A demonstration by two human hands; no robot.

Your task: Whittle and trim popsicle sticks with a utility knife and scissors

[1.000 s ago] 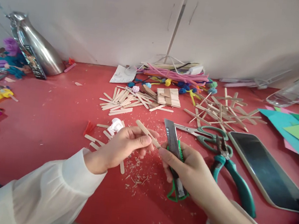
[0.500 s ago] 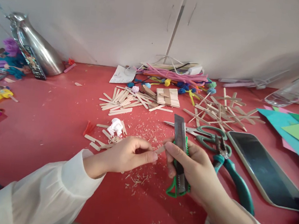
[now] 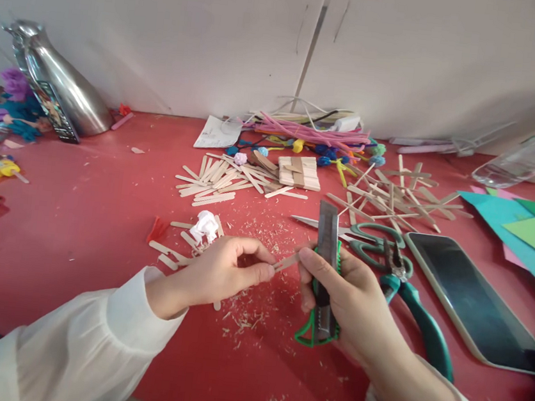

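My left hand (image 3: 235, 271) pinches one end of a wooden craft stick (image 3: 286, 263) between thumb and fingers. The stick's other end meets the thumb and forefinger of my right hand (image 3: 348, 293). That same right hand is closed round a green utility knife (image 3: 324, 297), whose broad blade (image 3: 327, 227) points up and away from me. Wood shavings (image 3: 247, 317) lie scattered on the red table beneath. Just left of my left hand are a crumpled white paper (image 3: 205, 227) and several loose sticks (image 3: 168, 253).
Scissors (image 3: 364, 237), pliers (image 3: 400, 286) and a phone (image 3: 473, 301) lie to the right. Piles of sticks (image 3: 219, 179) and pink pipe cleaners (image 3: 309, 131) sit farther back. A metal jug (image 3: 71, 85) stands at the left, coloured paper (image 3: 497, 220) at the right.
My hands have drawn slightly apart, so more of the craft stick shows between them. The knife has shifted a little to the right relative to the table.
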